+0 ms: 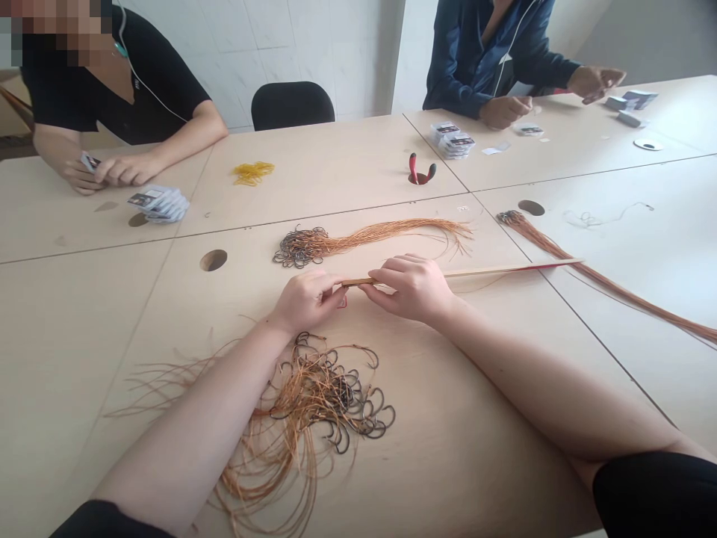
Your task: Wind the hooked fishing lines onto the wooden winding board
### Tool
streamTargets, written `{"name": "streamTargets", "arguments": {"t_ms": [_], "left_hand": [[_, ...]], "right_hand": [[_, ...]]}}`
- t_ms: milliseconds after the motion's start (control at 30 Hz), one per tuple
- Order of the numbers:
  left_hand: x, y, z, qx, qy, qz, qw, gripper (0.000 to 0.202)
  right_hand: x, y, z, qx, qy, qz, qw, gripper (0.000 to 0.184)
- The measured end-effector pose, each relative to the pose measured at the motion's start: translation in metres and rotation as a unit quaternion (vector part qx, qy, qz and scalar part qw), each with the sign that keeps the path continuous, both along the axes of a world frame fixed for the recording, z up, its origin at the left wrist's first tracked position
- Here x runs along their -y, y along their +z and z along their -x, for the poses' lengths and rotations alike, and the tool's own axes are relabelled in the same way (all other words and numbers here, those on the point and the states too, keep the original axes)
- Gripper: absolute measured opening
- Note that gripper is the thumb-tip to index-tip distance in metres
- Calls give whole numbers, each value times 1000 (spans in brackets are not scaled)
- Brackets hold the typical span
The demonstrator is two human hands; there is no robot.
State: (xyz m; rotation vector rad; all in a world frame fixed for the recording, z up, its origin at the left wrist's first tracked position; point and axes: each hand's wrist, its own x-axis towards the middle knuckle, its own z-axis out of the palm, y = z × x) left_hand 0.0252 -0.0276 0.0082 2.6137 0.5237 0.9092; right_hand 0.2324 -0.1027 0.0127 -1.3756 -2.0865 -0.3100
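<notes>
My left hand [307, 297] and my right hand [410, 286] meet at the left end of a long thin wooden stick [504, 270] that lies across the table and points right. Both hands have their fingers pinched on that end of the stick. A small red bit shows just below the fingertips. A loose pile of fish hooks on orange line [314, 403] lies under my left forearm. A tidier bundle of hooks with orange line [347, 240] lies just beyond my hands.
A third bundle of hooks and line [588, 269] runs off to the right. Farther back lie red-handled pliers [421, 171], yellow rubber bands [253, 172] and stacks of small packets [160, 204]. Two other people sit across the table handling packets. Cable holes [213, 260] dot the tabletop.
</notes>
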Motion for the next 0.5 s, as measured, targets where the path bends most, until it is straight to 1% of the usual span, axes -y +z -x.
{"name": "streamTargets", "arguments": {"t_ms": [33,100,167,233,300,367,433,500], "left_hand": [[2,1,0,-17,3,37,999,12],[4,3,0,-62,5,143,988,20],[6,5,0,-96,-2,257,962,25],[5,8,0,-105,-20,336,936,23],[2,10,0,-97,-37,378,920,20],[0,13,-1,-90,-52,410,906,18],[-2,15,-1,-83,-55,441,892,18],[-2,17,-1,-82,-48,463,881,18]], "right_hand": [[1,1,1,-13,1,19,1000,31],[2,4,2,-48,9,67,997,26],[3,5,2,-92,17,107,990,21],[3,5,2,-136,24,119,983,20],[2,3,2,-170,43,102,979,23],[-1,1,2,-188,77,72,977,23],[-3,-2,2,-185,109,46,976,18],[-4,-3,2,-164,122,32,978,18]]}}
